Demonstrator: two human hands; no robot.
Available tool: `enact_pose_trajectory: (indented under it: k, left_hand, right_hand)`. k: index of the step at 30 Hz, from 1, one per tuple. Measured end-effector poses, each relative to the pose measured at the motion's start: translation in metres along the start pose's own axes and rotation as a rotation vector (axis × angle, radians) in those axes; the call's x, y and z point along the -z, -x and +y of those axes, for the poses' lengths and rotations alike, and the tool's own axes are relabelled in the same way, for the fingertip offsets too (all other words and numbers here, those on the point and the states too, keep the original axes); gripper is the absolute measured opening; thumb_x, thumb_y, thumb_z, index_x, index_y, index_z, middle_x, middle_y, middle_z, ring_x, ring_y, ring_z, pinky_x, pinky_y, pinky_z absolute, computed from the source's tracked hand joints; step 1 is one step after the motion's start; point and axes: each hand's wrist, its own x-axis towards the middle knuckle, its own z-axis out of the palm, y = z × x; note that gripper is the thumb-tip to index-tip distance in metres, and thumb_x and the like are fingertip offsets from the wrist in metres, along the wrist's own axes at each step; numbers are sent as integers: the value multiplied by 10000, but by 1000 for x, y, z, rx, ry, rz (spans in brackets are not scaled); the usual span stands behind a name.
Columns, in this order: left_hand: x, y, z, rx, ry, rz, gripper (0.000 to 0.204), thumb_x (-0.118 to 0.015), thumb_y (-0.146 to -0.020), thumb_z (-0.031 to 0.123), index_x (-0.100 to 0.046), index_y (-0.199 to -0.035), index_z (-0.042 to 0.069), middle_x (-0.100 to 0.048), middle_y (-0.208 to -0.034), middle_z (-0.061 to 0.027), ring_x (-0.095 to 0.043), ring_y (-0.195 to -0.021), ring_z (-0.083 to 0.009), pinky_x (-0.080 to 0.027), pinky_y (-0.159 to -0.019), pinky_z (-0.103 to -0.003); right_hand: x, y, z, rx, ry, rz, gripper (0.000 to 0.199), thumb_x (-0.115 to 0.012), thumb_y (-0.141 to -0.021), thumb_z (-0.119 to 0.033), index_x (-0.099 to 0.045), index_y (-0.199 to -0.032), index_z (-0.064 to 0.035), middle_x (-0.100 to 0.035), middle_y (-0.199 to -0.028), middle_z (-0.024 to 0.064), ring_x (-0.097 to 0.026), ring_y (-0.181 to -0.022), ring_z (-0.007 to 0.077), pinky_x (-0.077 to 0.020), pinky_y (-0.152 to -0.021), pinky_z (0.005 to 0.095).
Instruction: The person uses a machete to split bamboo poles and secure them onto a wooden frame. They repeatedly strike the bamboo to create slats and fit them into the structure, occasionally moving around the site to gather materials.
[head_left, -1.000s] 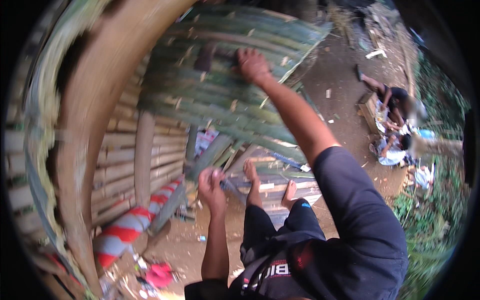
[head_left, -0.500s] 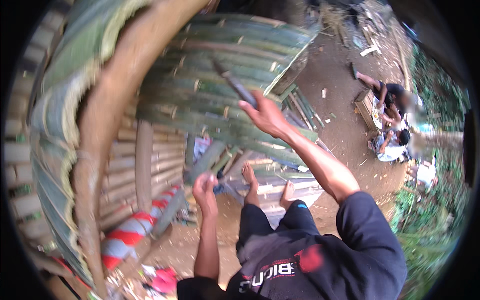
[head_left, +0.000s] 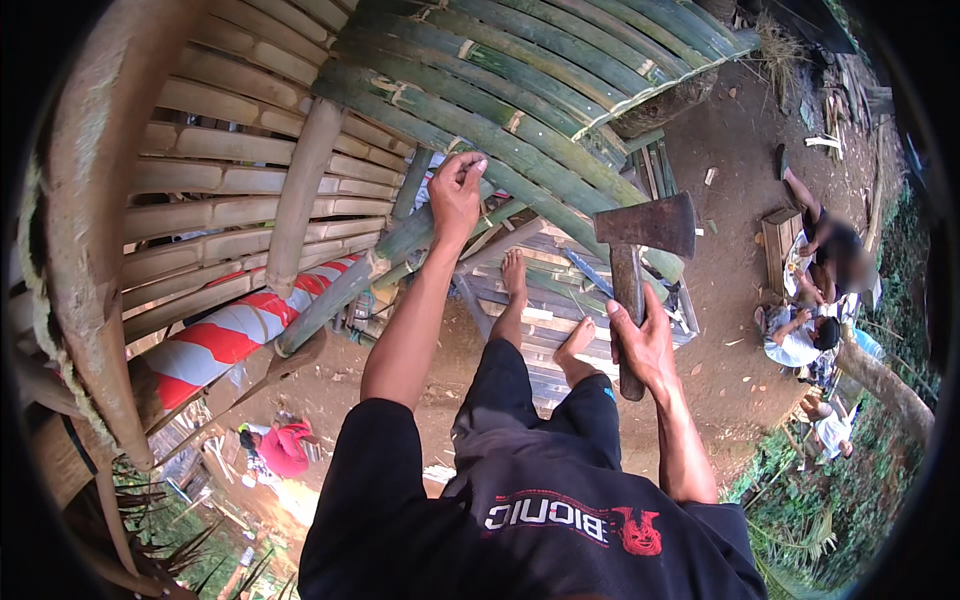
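Note:
My right hand (head_left: 648, 335) grips the wooden handle of a hatchet (head_left: 645, 225). Its dark, worn steel head points up and away from me, in front of the right side of my body. Up at the near edge of the green split-bamboo slats (head_left: 520, 120), my left hand (head_left: 457, 195) has its fingers curled and pinched together. Whatever sits between those fingertips, if anything, is too small to make out. Small nail heads or pale dots show along the slats. Just below the left hand runs a thick green bamboo pole (head_left: 370, 270).
Pale bamboo slats (head_left: 220, 205) and a brown beam (head_left: 100, 210) are at left, beside a red-and-white striped roll (head_left: 225, 340). My bare feet stand on a slatted platform (head_left: 540, 330). People sit on the ground at right by a wooden box (head_left: 780, 250); another person (head_left: 280, 447) is lower left.
The hatchet in my right hand has come down and right from over the slats, its head now upward. My left hand has risen to the slats' edge. The view has shifted.

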Motion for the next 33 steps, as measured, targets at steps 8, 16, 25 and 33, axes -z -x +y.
enact_pose_trajectory:
  k: [8, 16, 25, 33]
  left_hand:
    - [-6, -1, -8, -159, -193, 34, 99, -623, -853, 69, -647, -893, -18, -610, -815, -133, -584, -732, -281, -460, -692, -343]
    - [-7, -1, -14, -327, -269, 64, 100, -603, -868, 72, -656, -920, 5, -624, -870, -127, -596, -805, -314, -470, -732, -393]
    - [-8, 3, -10, -368, -322, 91, 95, -622, -846, 54, -677, -912, 14, -643, -888, -111, -618, -812, -297, -484, -726, -375]
    - [-8, 5, -13, -408, -312, 134, 103, -643, -805, 34, -675, -897, 1, -646, -882, -120, -620, -806, -309, -489, -721, -386]
  right_hand:
    - [-12, -10, 14, 16, 80, 15, 416, -653, -882, -255, -522, -1146, 38, -621, -756, 119, -596, -655, 170, -469, -596, 311]
    - [-27, -28, -7, 71, 266, -11, 463, -643, -879, -288, -512, -1218, -2, -654, -817, 220, -656, -724, 295, -491, -669, 371]
    - [-58, -67, -40, 335, 385, -29, 444, -594, -891, -235, -452, -1259, -32, -637, -833, 294, -622, -805, 484, -480, -687, 511]
    - [-77, -88, -66, 487, 470, -13, 411, -586, -897, -210, -436, -1231, -23, -623, -802, 303, -607, -766, 495, -473, -649, 520]
